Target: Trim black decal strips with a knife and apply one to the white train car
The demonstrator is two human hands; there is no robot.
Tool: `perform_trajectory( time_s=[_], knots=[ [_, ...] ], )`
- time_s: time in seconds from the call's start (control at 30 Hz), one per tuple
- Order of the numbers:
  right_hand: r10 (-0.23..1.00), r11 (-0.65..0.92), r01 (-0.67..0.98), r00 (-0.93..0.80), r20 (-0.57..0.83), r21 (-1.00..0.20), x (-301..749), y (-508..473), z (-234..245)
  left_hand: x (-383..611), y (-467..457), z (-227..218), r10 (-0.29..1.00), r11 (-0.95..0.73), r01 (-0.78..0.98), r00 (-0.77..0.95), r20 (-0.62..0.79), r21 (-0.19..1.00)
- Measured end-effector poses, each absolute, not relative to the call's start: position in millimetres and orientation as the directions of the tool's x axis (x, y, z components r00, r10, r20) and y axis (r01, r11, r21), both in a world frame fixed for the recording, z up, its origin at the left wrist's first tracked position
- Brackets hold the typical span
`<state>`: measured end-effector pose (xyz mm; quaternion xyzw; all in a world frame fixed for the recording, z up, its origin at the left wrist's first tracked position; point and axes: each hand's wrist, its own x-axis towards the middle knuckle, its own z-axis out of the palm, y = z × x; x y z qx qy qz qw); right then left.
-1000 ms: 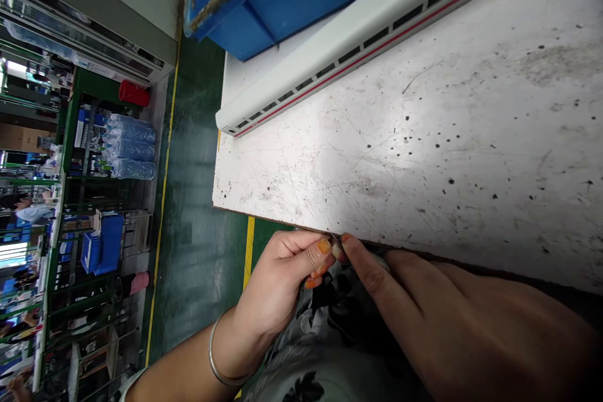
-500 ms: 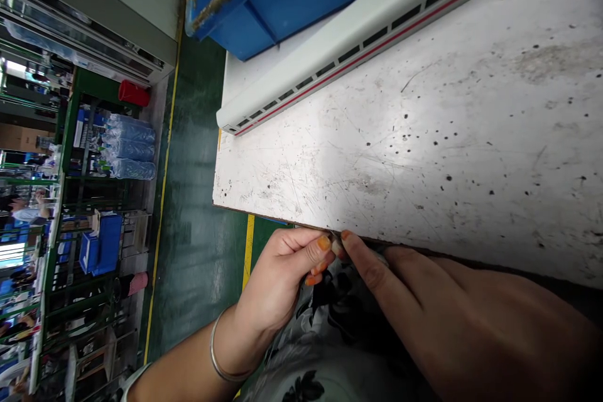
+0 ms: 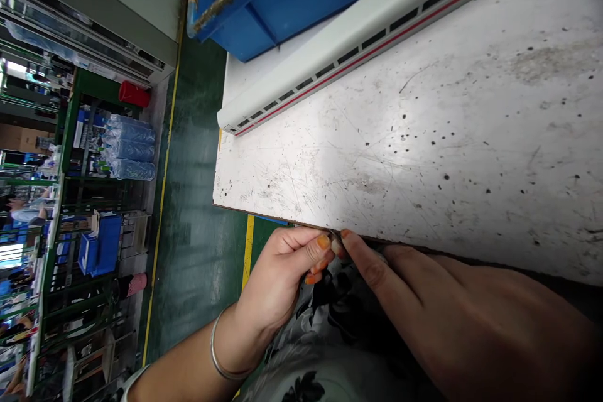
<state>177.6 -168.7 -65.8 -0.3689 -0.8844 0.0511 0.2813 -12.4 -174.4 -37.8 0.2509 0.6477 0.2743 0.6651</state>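
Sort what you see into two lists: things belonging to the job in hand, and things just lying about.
In the job:
left hand
right hand
anything between their fingertips, too small to identify

Apparently just lying about:
red-striped white bar
blue bin
red bucket
plastic-wrapped bundles

Small thin piece (image 3: 334, 235), greyish, being pinched and mostly hidden, sitting just beside long edge of white tabletop (image 3: 301, 163); exact shape and tilt not showing clearly.
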Motion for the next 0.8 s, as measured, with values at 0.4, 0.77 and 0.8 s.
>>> perform_trajectory(
  time_s=[0.4, 0.77, 0.8],
  knots=[
    [0.665, 0.733, 0.634, -0.594, 0.452, -0.245, 175.7, -171.5, -64.3, -11.2, -174.4, -38.2, 0.684, 0.728, -0.04, -0.007, -0.729, 0.684],
    [0.668, 0.74, 0.609, -0.618, 0.414, -0.285, 179.8, -170.3, -59.9, -9.5, -176.3, -39.2, 0.71, 0.702, -0.083, 0.011, -0.704, 0.707],
    [0.668, 0.741, 0.608, -0.622, 0.409, -0.286, 180.4, -170.3, -59.8, -9.3, -176.2, -39.3, 0.711, 0.701, -0.086, 0.012, -0.703, 0.708]
  ],
)
